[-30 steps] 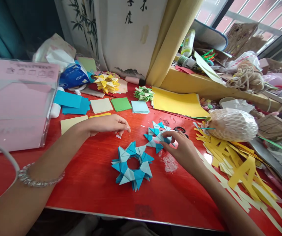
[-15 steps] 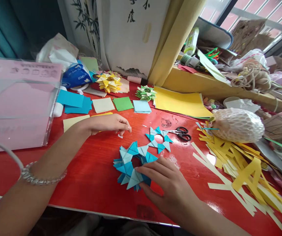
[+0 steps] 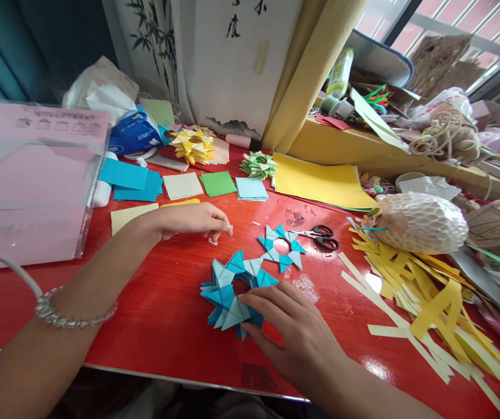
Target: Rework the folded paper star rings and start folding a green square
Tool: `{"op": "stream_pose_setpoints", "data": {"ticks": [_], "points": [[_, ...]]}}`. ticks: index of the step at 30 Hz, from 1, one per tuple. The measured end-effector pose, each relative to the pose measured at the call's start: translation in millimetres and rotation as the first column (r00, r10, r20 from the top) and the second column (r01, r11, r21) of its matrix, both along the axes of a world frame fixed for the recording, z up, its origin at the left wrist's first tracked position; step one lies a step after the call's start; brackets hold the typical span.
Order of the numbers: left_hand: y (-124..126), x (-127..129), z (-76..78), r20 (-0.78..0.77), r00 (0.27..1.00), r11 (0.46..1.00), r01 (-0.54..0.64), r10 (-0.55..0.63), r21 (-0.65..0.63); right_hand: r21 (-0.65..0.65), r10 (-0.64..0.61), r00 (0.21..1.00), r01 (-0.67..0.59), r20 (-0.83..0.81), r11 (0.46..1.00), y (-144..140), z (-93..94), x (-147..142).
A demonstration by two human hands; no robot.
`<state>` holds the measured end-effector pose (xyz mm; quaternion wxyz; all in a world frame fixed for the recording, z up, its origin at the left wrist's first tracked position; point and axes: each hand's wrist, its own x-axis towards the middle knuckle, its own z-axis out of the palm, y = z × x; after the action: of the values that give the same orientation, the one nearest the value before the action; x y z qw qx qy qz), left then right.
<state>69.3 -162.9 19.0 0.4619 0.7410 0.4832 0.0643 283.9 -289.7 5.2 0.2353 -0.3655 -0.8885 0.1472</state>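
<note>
I count my two hands (image 3: 197, 220) (image 3: 296, 329), two blue paper rings (image 3: 235, 314) (image 3: 271, 255), one green paper ring (image 3: 254, 169), one bright-green paper stack (image 3: 217, 184), one pair of scissors (image 3: 318, 234), one bracelet (image 3: 75, 321) and one blue packet (image 3: 133, 137).

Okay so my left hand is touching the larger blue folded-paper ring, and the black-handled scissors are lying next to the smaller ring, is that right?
Not quite: the head view shows your right hand touching the larger blue folded-paper ring, not your left. The black-handled scissors are indeed lying next to the smaller ring.
</note>
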Motion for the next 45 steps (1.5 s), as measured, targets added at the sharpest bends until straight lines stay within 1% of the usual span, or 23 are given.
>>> {"op": "stream_pose_setpoints", "data": {"ticks": [3, 5, 7, 8, 9, 11, 14, 16, 18, 23, 25, 27, 29, 32, 34, 36, 40, 45], "points": [[0, 0, 0.3, -0.004, 1.0, 1.0, -0.01, 0.009, -0.011, -0.037, -0.051, 0.998, 0.05, -0.034, 0.998, 3, 7.5, 5], [0, 0, 0.1, -0.001, 1.0, 1.0, -0.014, 0.014, -0.015, -0.037, -0.12, 0.991, 0.118, -0.055, 0.992, 13, 10.7, 13], [1, 0, -0.2, 0.003, 1.0, 1.0, -0.016, 0.016, -0.015, -0.004, -0.215, 0.977, 0.215, -0.007, 0.977, 29, 9.7, 26], [1, 0, -0.4, 0.005, 1.0, 1.0, -0.016, 0.016, -0.014, -0.004, -0.267, 0.962, 0.267, 0.051, 0.964, 37, 7.3, 33], [1, -1, -0.5, 0.007, 1.0, 1.0, -0.016, 0.016, -0.015, -0.005, -0.291, 0.952, 0.293, 0.099, 0.956, 46, 4.1, 39], [1, -1, -0.8, 0.012, 1.0, 1.0, -0.011, 0.011, -0.024, -0.046, -0.299, 0.936, 0.312, 0.186, 0.949, 58, -3.4, 48], [1, -2, -0.8, 0.017, 1.0, 0.999, -0.005, 0.005, -0.032, -0.127, -0.301, 0.911, 0.346, 0.281, 0.93, 66, -11.3, 52], [0, -2, -0.2, 0.012, 1.0, 1.0, -0.006, 0.006, -0.025, -0.148, -0.307, 0.905, 0.361, 0.295, 0.921, 67, -13.0, 51], [0, -3, 0.8, 0.01, 1.0, 1.0, -0.004, 0.004, -0.018, -0.133, -0.325, 0.904, 0.372, 0.279, 0.919, 66, -13.0, 49], [-2, -3, 3.4, 0.026, 1.0, 1.0, 0.003, -0.003, -0.008, -0.089, -0.314, 0.931, 0.334, 0.187, 0.938, 67, -7.0, 49], [-2, -3, 3.8, 0.031, 1.0, 1.0, 0.005, -0.004, -0.014, -0.062, -0.323, 0.937, 0.334, 0.133, 0.941, 67, -0.6, 49], [-2, -3, 3.8, 0.03, 1.0, 1.0, 0.01, -0.009, -0.02, -0.051, -0.306, 0.949, 0.31, 0.082, 0.949, 63, 7.9, 47], [-2, -3, 3.7, 0.023, 1.0, 1.0, 0.011, -0.011, -0.015, -0.082, -0.225, 0.974, 0.228, 0.042, 0.97, 56, 16.9, 43], [-2, -3, 3.6, 0.022, 1.0, 1.0, 0.014, -0.014, 0.003, -0.19, -0.042, 0.999, 0.041, 0.002, 0.981, 39, 26.7, 32], [-3, -3, 3.6, 0.023, 1.0, 1.0, 0.019, -0.019, 0.012, -0.236, 0.056, 0.998, -0.049, 0.025, 0.971, 28, 29.4, 24], [-3, -3, 3.5, 0.022, 0.999, 1.0, 0.024, -0.025, 0.013, -0.256, 0.101, 0.992, -0.079, 0.075, 0.963, 19, 29.8, 19], [-2, -3, 3.0, 0.031, 0.999, 1.0, 0.025, -0.025, 0.001, -0.232, 0.128, 0.981, -0.091, 0.148, 0.968, 12, 27.9, 13], [-2, -3, 2.6, 0.018, 0.999, 1.0, 0.027, -0.027, -0.007, -0.199, 0.15, 0.971, -0.112, 0.188, 0.974, 13, 24.7, 11]]}}
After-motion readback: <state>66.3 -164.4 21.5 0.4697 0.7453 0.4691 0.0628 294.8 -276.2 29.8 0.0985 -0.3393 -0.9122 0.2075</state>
